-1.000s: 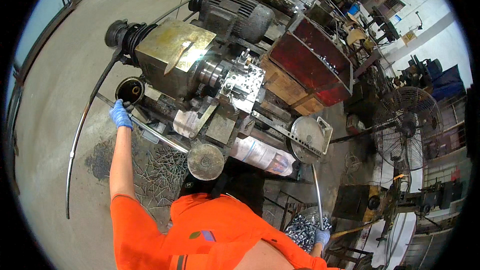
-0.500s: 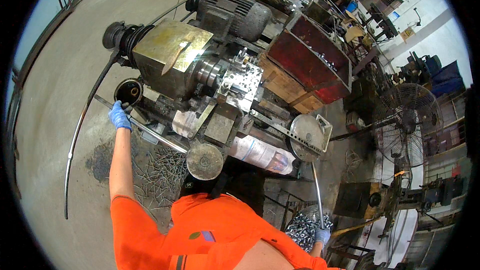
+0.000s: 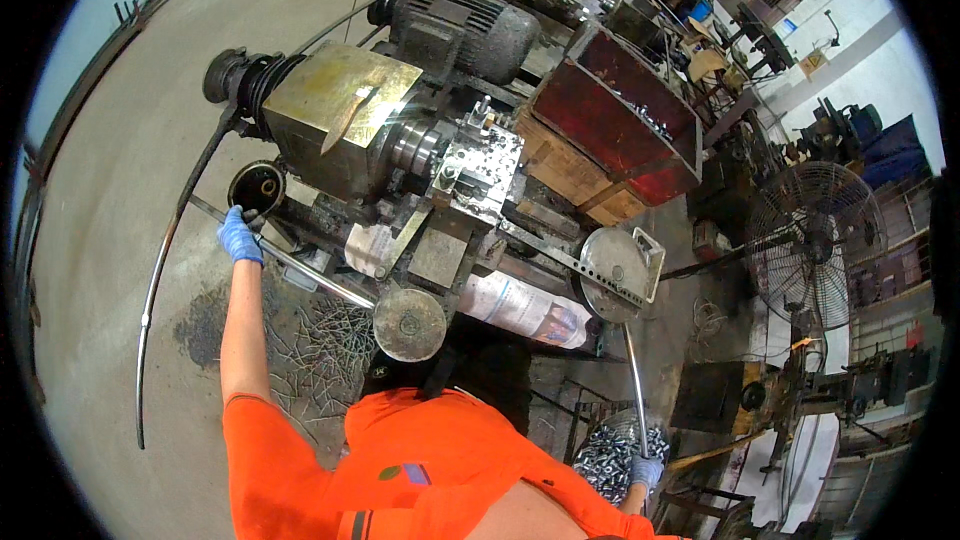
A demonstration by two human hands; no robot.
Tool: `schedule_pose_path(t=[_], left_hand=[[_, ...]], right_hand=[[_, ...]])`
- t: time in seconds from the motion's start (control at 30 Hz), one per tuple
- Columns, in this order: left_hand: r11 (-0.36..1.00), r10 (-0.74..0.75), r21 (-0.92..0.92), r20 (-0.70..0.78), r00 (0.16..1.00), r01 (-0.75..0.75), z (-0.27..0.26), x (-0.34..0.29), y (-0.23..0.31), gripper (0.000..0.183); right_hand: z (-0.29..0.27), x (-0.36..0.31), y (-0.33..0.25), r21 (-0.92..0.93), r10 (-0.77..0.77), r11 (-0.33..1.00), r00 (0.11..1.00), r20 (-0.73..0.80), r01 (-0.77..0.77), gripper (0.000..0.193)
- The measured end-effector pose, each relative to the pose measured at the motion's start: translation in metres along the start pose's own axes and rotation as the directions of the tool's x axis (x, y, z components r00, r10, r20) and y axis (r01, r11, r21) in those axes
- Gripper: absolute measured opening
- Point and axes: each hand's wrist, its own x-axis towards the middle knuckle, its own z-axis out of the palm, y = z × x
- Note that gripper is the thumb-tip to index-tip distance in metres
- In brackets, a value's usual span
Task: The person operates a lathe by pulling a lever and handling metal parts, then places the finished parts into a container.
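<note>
Barely moved vs. prev.: gripping steel bar w/ curled L hand by dark cup, shiny rod w/ curled R hand nr. metal parts.

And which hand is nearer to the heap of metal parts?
Right. The right hand is beside the heap, at its right; the left hand is far away, near the black pot.

1. You wear a bright orange top, printed with a green leaf shape beside a purple shape.
2. Your left sleeve is short, also orange, with a dark-edged hem.
3. Blue gloves cover your left hand and right hand.
</note>
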Motion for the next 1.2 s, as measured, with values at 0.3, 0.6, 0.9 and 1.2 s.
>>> schedule_pose_path(t=[0.3, 0.6, 0.9, 1.2], left_hand=[[1.000, -0.011, -0.017, 0.007, 1.000, 0.011, 0.001, 0.002, -0.001, 0.016], [0.999, -0.026, -0.024, 0.013, 1.000, 0.027, 0.002, 0.002, -0.002, 0.016], [0.998, -0.058, -0.035, 0.006, 0.998, 0.058, 0.004, 0.008, -0.006, 0.016], [0.997, -0.052, -0.058, 0.025, 0.998, 0.053, 0.000, 0.008, -0.004, 0.017]], right_hand=[[0.002, 0.000, 0.011, 0.107, -0.080, 0.992, 0.994, 0.072, 0.072, 0.058], [0.014, -0.002, 0.013, 0.138, -0.006, 0.990, 1.000, -0.011, 0.008, 0.038], [0.040, 0.013, 0.030, 0.050, -0.080, 0.995, 0.992, -0.095, 0.085, 0.042], [0.029, 0.003, 0.020, 0.081, 0.012, 0.997, 0.999, -0.040, -0.009, 0.054]])
